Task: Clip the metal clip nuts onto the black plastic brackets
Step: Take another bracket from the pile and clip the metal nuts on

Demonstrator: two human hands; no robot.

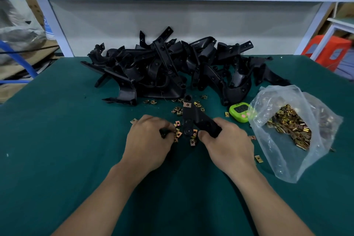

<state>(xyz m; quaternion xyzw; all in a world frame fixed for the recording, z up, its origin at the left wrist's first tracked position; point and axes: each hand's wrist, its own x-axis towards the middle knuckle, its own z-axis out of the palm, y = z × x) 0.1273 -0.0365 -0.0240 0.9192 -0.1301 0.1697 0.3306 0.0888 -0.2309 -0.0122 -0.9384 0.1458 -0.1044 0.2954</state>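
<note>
My right hand (228, 144) grips a black plastic bracket (191, 119) by its lower end, just above the green mat. One brass-coloured clip nut (187, 105) sits clipped on the bracket's upper arm. My left hand (148, 141) rests on the mat with its fingers curled over a small cluster of loose clip nuts (177, 134), pinching among them next to the bracket's lower tab. More loose clip nuts (177, 110) lie scattered around the bracket.
A big heap of black brackets (168, 67) fills the back of the green mat (57, 140). An open clear bag of clip nuts (293, 130) lies at the right, with a green timer (240, 111) beside it. Single nuts (258, 158) lie near my right wrist.
</note>
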